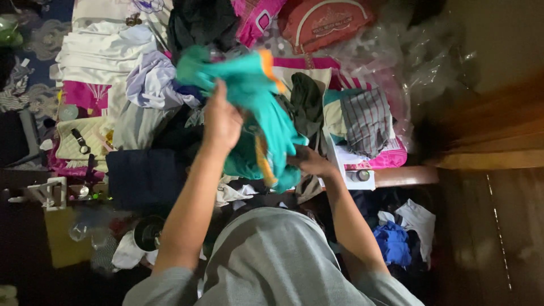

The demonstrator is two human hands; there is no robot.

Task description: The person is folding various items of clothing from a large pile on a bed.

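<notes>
A teal garment with orange trim hangs bunched in the middle of the head view, held up between both hands. My left hand grips its upper part, raised above a pile of clothes. My right hand grips its lower edge, lower and to the right. Part of the garment is hidden behind my left hand. Both arms wear grey short sleeves.
Clothes cover the surface: folded white cloth at upper left, a lilac garment, a striped piece, a dark blue folded item. A red bag lies at the top. Blue cloth lies lower right beside a wooden wall.
</notes>
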